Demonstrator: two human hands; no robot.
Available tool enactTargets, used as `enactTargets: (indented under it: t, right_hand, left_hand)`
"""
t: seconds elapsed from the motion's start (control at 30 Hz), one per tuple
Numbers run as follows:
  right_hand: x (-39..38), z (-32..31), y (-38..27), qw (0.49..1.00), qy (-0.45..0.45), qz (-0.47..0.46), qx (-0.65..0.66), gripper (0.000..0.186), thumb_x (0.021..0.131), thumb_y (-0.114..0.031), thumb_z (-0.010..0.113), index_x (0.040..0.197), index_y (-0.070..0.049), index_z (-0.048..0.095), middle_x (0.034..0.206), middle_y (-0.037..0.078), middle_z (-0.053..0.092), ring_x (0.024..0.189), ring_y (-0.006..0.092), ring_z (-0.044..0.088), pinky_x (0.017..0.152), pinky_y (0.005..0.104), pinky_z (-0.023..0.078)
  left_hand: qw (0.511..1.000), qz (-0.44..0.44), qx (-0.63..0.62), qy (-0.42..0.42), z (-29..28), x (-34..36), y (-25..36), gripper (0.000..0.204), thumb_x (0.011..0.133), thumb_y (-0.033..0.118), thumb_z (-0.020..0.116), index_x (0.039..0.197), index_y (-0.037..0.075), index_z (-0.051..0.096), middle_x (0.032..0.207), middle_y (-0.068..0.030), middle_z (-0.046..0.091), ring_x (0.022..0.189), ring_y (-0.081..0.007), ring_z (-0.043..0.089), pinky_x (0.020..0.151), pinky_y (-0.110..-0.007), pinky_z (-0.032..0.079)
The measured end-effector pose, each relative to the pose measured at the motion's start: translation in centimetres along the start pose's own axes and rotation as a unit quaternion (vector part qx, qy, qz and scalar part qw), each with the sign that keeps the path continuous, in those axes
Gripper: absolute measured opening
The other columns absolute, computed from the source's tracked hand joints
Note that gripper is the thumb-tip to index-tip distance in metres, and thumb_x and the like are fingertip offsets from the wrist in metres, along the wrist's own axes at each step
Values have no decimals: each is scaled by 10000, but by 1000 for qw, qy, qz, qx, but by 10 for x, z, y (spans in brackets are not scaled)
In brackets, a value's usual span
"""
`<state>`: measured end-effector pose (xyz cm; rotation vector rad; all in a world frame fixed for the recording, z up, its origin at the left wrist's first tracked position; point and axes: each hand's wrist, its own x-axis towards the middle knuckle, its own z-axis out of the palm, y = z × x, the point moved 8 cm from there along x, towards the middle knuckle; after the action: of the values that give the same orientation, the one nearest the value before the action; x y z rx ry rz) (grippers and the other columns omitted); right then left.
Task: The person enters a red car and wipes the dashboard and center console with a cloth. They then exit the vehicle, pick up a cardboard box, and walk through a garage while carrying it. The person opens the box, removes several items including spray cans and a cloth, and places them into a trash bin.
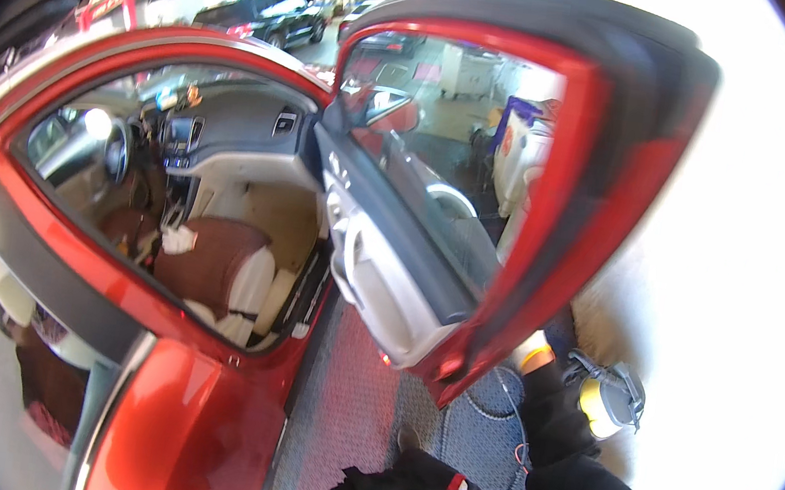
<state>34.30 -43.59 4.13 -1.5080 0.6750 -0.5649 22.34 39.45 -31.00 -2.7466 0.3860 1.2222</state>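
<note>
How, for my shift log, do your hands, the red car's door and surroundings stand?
Left hand out of view; right hand by the door, grip unclear. Door open. Possible obstacle: yellow-and-black item beside right sleeve.

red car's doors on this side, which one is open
The front door, swung outward with its grey inner side showing; the rear door is shut.

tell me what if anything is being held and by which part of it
It cannot be told: the right hand, beside the open car door, is partly hidden, so any hold is unclear. The left hand is out of view.
</note>
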Motion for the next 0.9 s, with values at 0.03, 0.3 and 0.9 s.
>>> enactTargets:
  t: [0.03, 0.3, 0.9]
  right_hand:
    - [-26, 33, 0, 996, -64, 44, 53, 470, 1090, -373, 610, 831, -11, 764, 753, 52, 717, 724, 120, 664, 622, 342, 532]
    - [-196, 195, 36, 810, -585, 9, -42, 594, 1103, -507, 623, 976, 50, 784, 820, 83, 734, 777, 168, 664, 756, 362, 542]
    - [-390, -155, 424, 795, 122, 491, -335, 580, 992, -496, 613, 1107, 38, 808, 1181, 317, 756, 1172, 456, 732, 1031, 541, 564]
  left_hand:
    - [1000, 9, -7, 8, -9, 8, 1, 278, 928, 307, 688, 1100, 112, 786, 1020, -240, 777, 965, -444, 769, 826, -579, 592]
    - [975, 157, 85, 131, -119, 73, 42, 291, 886, 327, 712, 1102, 151, 794, 967, -210, 783, 944, -429, 773, 818, -565, 592]
    - [885, 408, 222, -26, -282, 198, 142, 145, 927, 172, 672, 940, 76, 780, 845, -201, 757, 795, -343, 755, 743, -481, 589]
